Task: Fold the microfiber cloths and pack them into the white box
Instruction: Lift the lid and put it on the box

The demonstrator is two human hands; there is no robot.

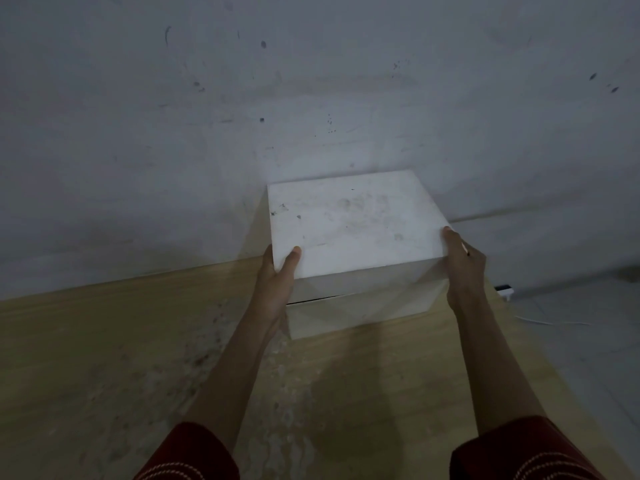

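At the far edge of the pale wooden table [104, 341], the stiff, seemingly light square white box lid [353, 220] is clasped at opposite sides by the left hand [277, 282] and right hand [462, 268], best kept level.

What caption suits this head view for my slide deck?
Both bare hands, left hand and right hand, grip the lid of a white rectangular box on a light wooden table.

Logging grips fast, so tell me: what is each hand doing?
Left hand: gripping the lid of the white box.
Right hand: gripping the same lid.
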